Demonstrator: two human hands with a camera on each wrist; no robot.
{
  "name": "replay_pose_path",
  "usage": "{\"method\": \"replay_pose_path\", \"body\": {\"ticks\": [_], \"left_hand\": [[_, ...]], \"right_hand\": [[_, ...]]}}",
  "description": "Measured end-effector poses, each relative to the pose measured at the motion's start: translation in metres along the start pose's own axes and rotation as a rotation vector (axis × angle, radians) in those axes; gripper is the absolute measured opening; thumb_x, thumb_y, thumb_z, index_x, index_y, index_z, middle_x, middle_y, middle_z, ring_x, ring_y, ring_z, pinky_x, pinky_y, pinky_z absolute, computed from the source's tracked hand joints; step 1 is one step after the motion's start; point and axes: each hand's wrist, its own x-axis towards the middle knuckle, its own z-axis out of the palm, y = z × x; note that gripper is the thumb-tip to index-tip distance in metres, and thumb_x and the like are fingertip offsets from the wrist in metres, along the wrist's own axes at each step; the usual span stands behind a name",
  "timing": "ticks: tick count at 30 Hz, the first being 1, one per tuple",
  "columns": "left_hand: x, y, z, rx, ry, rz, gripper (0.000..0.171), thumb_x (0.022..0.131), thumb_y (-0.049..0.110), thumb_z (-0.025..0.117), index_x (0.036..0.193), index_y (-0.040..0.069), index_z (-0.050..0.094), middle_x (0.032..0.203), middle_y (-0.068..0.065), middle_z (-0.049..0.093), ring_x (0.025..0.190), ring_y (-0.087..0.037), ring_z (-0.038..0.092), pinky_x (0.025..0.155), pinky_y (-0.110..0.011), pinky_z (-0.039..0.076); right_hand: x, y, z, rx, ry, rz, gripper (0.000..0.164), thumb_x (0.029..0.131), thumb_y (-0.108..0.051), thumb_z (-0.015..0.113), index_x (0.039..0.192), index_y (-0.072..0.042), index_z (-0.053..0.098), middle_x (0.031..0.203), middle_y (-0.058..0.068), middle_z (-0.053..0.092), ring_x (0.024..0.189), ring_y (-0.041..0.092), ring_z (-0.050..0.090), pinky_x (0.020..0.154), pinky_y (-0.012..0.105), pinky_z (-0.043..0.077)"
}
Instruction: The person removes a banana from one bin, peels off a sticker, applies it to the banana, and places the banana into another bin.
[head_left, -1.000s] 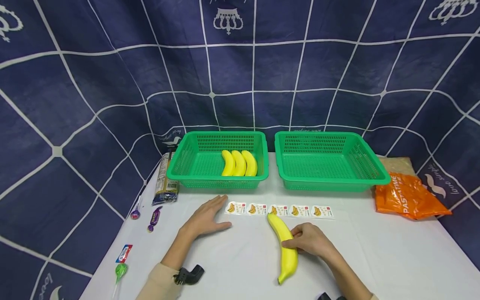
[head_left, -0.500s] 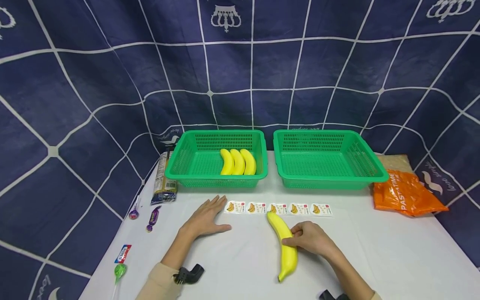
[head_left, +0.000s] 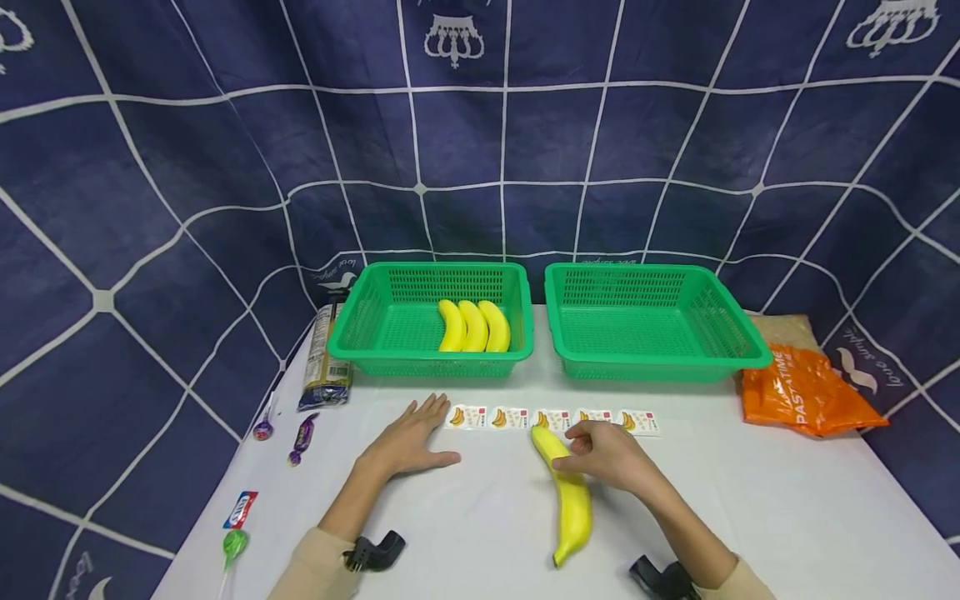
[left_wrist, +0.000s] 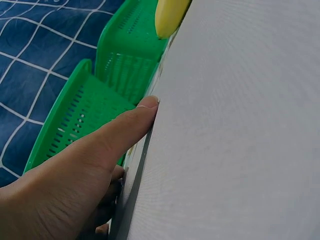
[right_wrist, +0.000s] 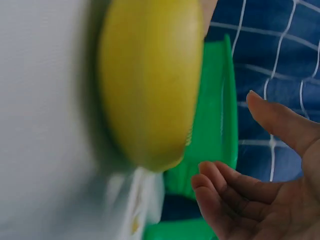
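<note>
A single yellow banana (head_left: 574, 510) lies on the white table, its upper end at the strip of banana-picture stickers (head_left: 510, 418). Over the banana's upper half is my right hand (head_left: 617, 457), thumb and fingers apart. In the right wrist view a gap shows between that hand (right_wrist: 260, 200) and the banana (right_wrist: 150, 85). My left hand (head_left: 405, 440) rests flat on the table with fingers spread, fingertips at the strip's left end; whether they touch it I cannot tell. The left wrist view shows its thumb (left_wrist: 125, 131) extended.
Two green baskets stand at the back; the left basket (head_left: 431, 365) holds three bananas (head_left: 474, 327), the right basket (head_left: 663, 371) none. An orange pasta bag (head_left: 806, 392) lies at right. At left are a packet (head_left: 326, 362), a purple candy (head_left: 302, 437) and a green lollipop (head_left: 235, 546).
My right hand has let go of the banana and shifted up along it, towards the stickers. The banana and my left hand have stayed in place.
</note>
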Motion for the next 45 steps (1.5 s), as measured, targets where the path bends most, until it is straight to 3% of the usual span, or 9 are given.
{"method": "replay_pose_path", "body": {"ticks": [8,16,20,24,32,45], "left_hand": [[-0.005,0.0,0.0,-0.019,0.014,-0.014,0.1,0.078,0.069,0.065,0.15,0.006,0.037,0.159,-0.012,0.03,0.148,-0.032,0.027,0.119,-0.05,0.028],[-0.003,0.002,-0.002,-0.035,0.014,-0.023,0.099,0.078,0.069,0.065,0.148,0.005,0.04,0.159,-0.012,0.031,0.149,-0.03,0.026,0.12,-0.049,0.027],[-0.003,0.004,-0.003,-0.042,0.005,-0.029,0.099,0.078,0.07,0.065,0.148,0.006,0.04,0.16,-0.011,0.029,0.149,-0.032,0.026,0.119,-0.051,0.028],[-0.003,0.004,-0.003,-0.042,0.006,-0.032,0.098,0.078,0.071,0.064,0.148,0.007,0.04,0.16,-0.012,0.03,0.146,-0.039,0.029,0.115,-0.054,0.033],[-0.003,0.003,-0.002,-0.026,0.01,-0.022,0.098,0.078,0.072,0.064,0.148,0.007,0.042,0.158,-0.013,0.032,0.143,-0.042,0.033,0.114,-0.053,0.036],[-0.004,0.001,-0.003,-0.042,0.016,-0.022,0.097,0.078,0.07,0.064,0.148,0.007,0.041,0.158,-0.013,0.033,0.144,-0.041,0.032,0.115,-0.052,0.034]], "right_hand": [[0.02,-0.042,0.013,-0.122,0.019,-0.233,0.053,0.069,-0.031,0.087,0.113,-0.006,0.07,0.098,0.003,0.07,0.09,0.018,0.063,0.078,0.033,0.051],[0.06,-0.072,0.018,-0.178,-0.015,-0.464,0.053,0.074,-0.024,0.085,0.119,-0.003,0.066,0.108,0.01,0.07,0.097,0.023,0.064,0.08,0.035,0.054],[0.079,-0.082,0.024,-0.195,-0.046,-0.536,0.05,0.076,-0.022,0.083,0.119,-0.001,0.067,0.111,0.012,0.07,0.1,0.026,0.065,0.082,0.036,0.055],[0.095,-0.093,0.033,-0.214,-0.129,-0.544,0.052,0.077,-0.023,0.083,0.12,-0.001,0.066,0.114,0.014,0.07,0.102,0.027,0.065,0.085,0.038,0.055],[0.121,-0.102,0.055,-0.343,-0.272,-0.468,0.06,0.071,-0.019,0.087,0.124,-0.002,0.064,0.116,0.011,0.07,0.109,0.023,0.064,0.093,0.035,0.054],[0.138,-0.101,0.08,-0.373,-0.298,-0.445,0.049,0.069,-0.013,0.088,0.114,-0.006,0.071,0.117,0.005,0.071,0.11,0.02,0.063,0.097,0.032,0.052]]}}
